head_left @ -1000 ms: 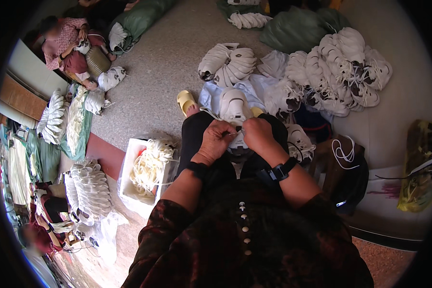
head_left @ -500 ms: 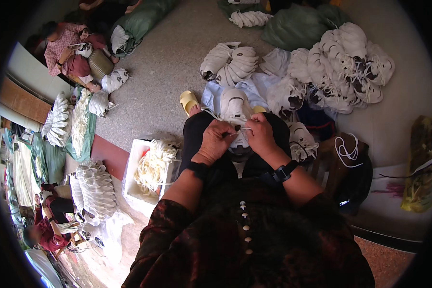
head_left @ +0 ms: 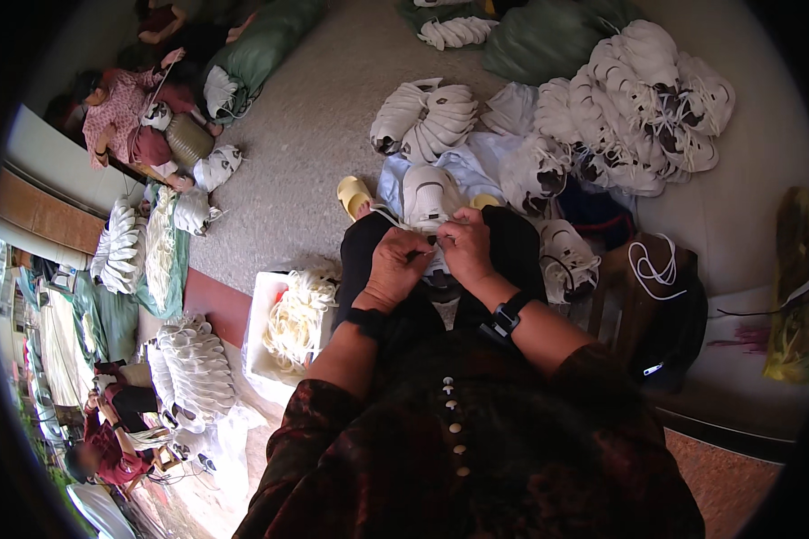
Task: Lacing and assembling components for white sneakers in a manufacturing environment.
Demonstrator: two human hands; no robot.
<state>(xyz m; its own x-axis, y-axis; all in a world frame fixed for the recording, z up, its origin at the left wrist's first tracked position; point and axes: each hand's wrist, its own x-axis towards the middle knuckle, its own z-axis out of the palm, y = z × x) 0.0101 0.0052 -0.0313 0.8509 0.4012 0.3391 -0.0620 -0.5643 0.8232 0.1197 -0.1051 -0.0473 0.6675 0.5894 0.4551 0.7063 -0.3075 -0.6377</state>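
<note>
Head view: hands (head_left: 431, 256) over white shoe upper (head_left: 429, 196), lace perhaps hidden.

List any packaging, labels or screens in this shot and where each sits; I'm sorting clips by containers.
White open box: on the floor left of the left hand, rectangular, filled with pale cream laces.
Green sacks: top of the floor, bulging, dark green.
Labels, signs, lit screens: none legible.

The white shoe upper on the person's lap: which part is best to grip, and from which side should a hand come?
Probably the near, open end of the white shoe upper, from the person's side. Its rounded toe points away toward the floor, and the lacing edges face the body, where the left hand and right hand already pinch it from either side. The domed toe looks smooth and offers less to hold.
</note>
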